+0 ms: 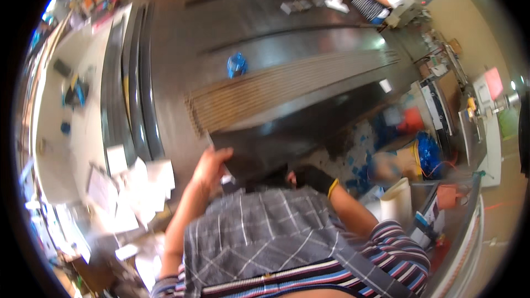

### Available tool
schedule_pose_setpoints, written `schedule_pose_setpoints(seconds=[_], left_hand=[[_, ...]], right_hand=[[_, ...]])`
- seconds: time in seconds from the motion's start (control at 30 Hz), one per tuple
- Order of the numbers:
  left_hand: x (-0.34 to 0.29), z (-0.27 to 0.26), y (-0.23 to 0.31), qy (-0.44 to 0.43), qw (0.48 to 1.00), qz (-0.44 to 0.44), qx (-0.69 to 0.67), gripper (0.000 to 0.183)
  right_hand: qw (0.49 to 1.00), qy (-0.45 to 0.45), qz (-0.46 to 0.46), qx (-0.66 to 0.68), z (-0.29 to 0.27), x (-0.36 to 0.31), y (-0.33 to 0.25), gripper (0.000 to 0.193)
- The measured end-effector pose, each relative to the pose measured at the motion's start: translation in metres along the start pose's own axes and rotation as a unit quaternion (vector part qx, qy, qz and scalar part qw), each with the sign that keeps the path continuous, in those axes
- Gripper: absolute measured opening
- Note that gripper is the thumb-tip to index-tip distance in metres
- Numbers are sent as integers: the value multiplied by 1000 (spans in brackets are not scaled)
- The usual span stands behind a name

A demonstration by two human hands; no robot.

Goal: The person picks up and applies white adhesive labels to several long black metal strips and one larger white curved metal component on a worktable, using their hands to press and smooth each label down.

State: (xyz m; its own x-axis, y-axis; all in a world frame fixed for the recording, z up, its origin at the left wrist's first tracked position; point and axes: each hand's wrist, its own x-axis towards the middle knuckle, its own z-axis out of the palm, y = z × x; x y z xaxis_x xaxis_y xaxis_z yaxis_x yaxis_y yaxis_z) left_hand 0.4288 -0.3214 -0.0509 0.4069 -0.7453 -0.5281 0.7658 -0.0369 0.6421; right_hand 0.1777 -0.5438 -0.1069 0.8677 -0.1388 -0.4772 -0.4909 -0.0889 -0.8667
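Left hand [210,166] half-curled at the dark sheet [276,140], near side of the brown strips [265,91]; right hand [312,180] gloved, fingers blurred. I can't tell either grip; uneven pulling could skew the sheet.

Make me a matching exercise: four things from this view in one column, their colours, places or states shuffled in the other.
Column one
1. Left hand
2. Right hand
3. Crumpled bundle
4. Loose papers

Column two
A. Bright blue, beyond the brown strips
B. White, mostly to the left of the bare hand
C. Bare, at the left edge of the dark panel
D. In a dark glove with a yellow cuff

Right pairs: 1-C, 2-D, 3-A, 4-B
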Motion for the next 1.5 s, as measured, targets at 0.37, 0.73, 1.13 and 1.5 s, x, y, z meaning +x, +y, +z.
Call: schedule_pose_setpoints(seconds=[0.37,0.73,1.13,1.5], left_hand=[[-3,74,70,-83,996,9,24,23],[-5,68,71,-93,995,17,39,28],[-7,58,68,-80,995,14,64,27],[-8,-46,27,-209,889,72,401,68]], right_hand=[[812,411,-312,-272,70,129,-81,16],[891,323,-193,-256,73,161,-84,16],[829,149,-315,-437,89,120,-91,16],[878,207,-289,-321,57,117,-90,17]])
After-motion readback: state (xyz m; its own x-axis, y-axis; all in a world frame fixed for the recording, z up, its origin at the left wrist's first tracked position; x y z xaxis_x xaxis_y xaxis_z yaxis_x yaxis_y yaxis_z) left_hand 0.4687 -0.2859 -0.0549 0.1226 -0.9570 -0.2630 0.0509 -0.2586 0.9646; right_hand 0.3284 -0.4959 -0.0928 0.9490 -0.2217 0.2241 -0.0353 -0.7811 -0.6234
